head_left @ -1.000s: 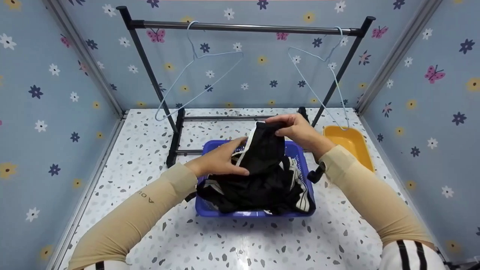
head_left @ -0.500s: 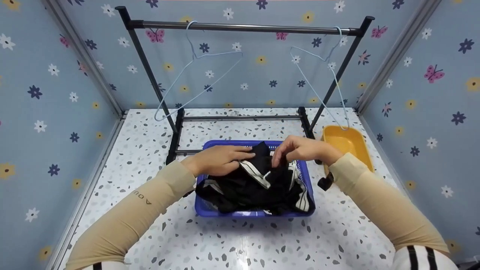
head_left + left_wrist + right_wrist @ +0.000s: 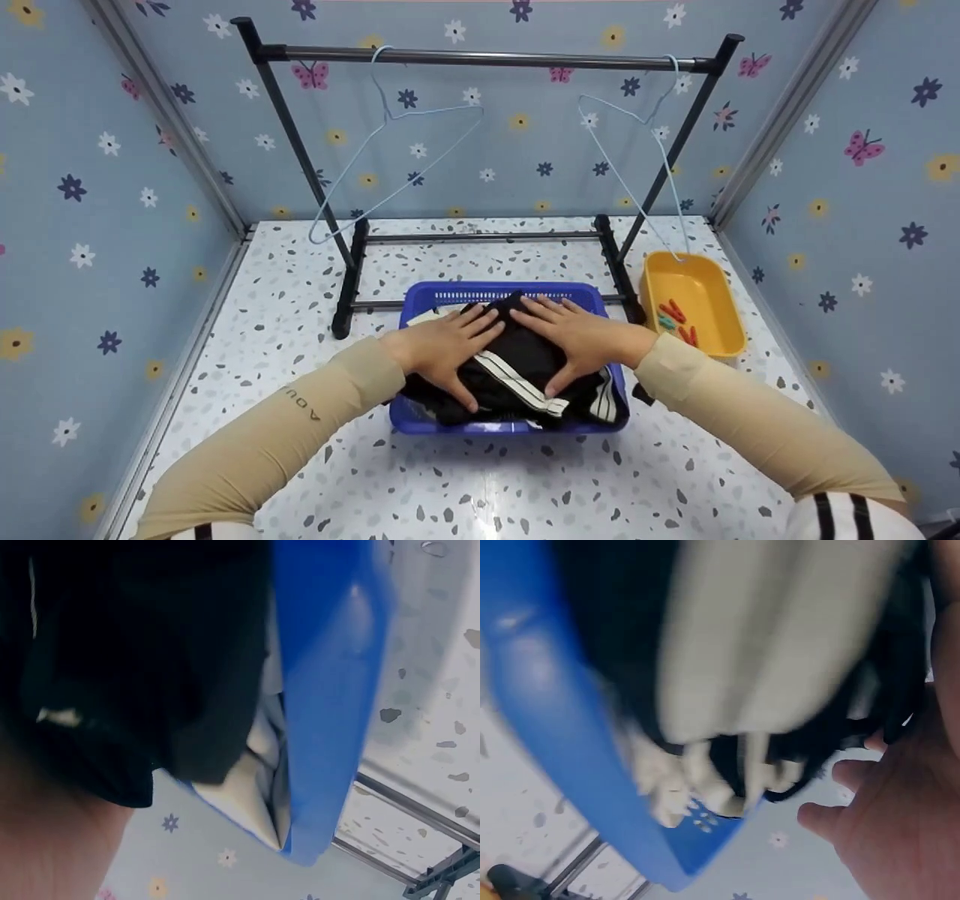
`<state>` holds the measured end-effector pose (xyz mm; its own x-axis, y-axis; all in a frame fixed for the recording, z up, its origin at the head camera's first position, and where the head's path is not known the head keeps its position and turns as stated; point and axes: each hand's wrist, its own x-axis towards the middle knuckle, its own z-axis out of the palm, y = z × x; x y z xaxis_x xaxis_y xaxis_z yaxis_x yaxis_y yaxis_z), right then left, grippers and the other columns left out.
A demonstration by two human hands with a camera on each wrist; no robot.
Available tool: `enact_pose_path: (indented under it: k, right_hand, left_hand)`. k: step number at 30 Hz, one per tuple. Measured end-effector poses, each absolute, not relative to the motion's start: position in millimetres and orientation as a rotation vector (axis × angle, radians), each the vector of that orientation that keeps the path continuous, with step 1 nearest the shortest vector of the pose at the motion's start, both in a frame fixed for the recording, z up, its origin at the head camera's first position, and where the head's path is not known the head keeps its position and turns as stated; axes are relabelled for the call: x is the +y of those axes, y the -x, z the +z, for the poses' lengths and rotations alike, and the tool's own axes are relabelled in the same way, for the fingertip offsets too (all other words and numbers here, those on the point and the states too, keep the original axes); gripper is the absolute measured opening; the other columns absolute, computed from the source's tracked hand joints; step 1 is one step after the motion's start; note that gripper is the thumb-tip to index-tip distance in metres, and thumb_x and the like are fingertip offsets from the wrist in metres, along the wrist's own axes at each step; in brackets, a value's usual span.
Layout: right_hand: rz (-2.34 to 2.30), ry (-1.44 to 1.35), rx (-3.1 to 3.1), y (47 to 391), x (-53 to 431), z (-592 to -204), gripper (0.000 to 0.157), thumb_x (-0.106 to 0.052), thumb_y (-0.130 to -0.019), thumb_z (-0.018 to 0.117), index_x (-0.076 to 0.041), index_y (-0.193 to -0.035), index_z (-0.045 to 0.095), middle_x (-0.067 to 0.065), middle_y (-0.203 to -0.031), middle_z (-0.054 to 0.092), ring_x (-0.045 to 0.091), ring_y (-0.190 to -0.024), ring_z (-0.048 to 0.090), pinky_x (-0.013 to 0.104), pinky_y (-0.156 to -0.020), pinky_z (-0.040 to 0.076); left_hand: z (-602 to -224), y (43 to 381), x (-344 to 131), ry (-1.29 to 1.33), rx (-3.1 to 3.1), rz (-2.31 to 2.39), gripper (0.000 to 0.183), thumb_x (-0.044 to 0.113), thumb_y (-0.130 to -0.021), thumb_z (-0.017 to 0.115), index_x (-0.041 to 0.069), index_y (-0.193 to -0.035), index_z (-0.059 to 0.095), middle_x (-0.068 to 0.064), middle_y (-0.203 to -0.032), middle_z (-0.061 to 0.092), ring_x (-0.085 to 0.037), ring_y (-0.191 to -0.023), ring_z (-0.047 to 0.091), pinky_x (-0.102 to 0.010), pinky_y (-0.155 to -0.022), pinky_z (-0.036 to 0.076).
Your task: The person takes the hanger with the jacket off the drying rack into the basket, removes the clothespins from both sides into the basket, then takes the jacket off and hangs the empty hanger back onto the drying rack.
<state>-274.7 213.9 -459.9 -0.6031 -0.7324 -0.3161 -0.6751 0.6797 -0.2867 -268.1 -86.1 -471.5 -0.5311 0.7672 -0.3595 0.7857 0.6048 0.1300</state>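
Black clothing with white striped trim [image 3: 523,345] lies heaped in a blue plastic basket [image 3: 510,286] on the floor. My left hand [image 3: 444,351] rests on the left part of the heap, its fingers spread and straight. On the right part, my right hand [image 3: 581,336] lies with fingers spread, thumb near the striped band. Neither hand grips the cloth. Pale cloth [image 3: 244,795] shows beside the basket wall in the left wrist view. Blurred white stripes [image 3: 757,637] fill much of the right wrist view. What lies deeper in the heap is hidden.
A black metal clothes rack [image 3: 480,56] stands behind the basket. Two light-blue wire hangers, a left hanger [image 3: 387,114] and a right hanger [image 3: 649,120], hang from its bar. At right, a yellow tub [image 3: 712,300] holds red and green clothespins [image 3: 673,311]. Flower-patterned walls enclose three sides.
Both hands first held a black piece up above the basket, then lowered it. Now they lie spread on the heap, the striped band slanting between them. Clothespins in the tub have come into view.
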Motion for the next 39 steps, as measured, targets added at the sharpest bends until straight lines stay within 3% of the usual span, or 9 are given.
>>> enact_pose_path:
  k: [9, 23, 29, 33, 39]
  right_hand:
    - [0.02, 1.026, 2.432, 279, 207, -477, 0.139, -0.071, -0.085, 0.089, -0.021, -0.183, 0.004, 0.018, -0.192, -0.003, 0.049, -0.178, 0.005, 0.076, -0.141, 0.011]
    - [0.264, 1.039, 2.491, 282, 193, -499, 0.145, -0.079, -0.081, 0.088, -0.015, -0.183, 0.006, 0.021, -0.191, 0.006, 0.051, -0.176, 0.016, 0.071, -0.139, 0.028]
    - [0.108, 1.043, 2.496, 285, 198, -493, 0.141, -0.074, -0.083, 0.089, -0.018, -0.183, 0.007, 0.021, -0.191, 0.005, 0.05, -0.176, 0.014, 0.073, -0.141, 0.019]
    - [-0.067, 1.035, 2.514, 289, 206, -482, 0.135, -0.07, -0.087, 0.089, -0.019, -0.183, 0.01, 0.02, -0.191, 0.004, 0.05, -0.177, 0.008, 0.073, -0.142, 0.012]
    - [-0.298, 1.012, 2.573, 297, 216, -462, 0.118, -0.065, -0.096, 0.081, -0.022, -0.183, 0.014, 0.016, -0.192, 0.006, 0.047, -0.178, 0.007, 0.072, -0.143, 0.01]
  left_hand:
    - [-483, 272, -82, -1.169, 2.461, -0.264, 0.14, 0.085, -0.087, 0.078, 0.017, -0.183, 0.002, -0.013, -0.193, -0.003, -0.043, -0.18, 0.001, -0.058, -0.146, 0.015]
    - [-493, 274, -76, -1.114, 2.457, -0.422, 0.132, 0.082, -0.093, 0.073, 0.017, -0.183, 0.002, -0.013, -0.193, -0.001, -0.044, -0.179, 0.006, -0.057, -0.146, 0.02]
    - [-489, 279, -85, -1.113, 2.455, -0.152, 0.135, 0.082, -0.089, 0.077, 0.019, -0.183, 0.004, -0.012, -0.193, 0.0, -0.045, -0.179, 0.005, -0.062, -0.145, 0.016]
    - [-485, 285, -92, -1.091, 2.467, 0.039, 0.127, 0.081, -0.093, 0.074, 0.022, -0.184, 0.007, -0.011, -0.193, 0.003, -0.043, -0.18, 0.005, -0.064, -0.145, 0.014]
    - [-476, 292, -102, -1.113, 2.549, 0.245, 0.119, 0.079, -0.096, 0.07, 0.019, -0.183, 0.015, -0.015, -0.191, 0.014, -0.045, -0.179, 0.01, -0.06, -0.146, 0.016]
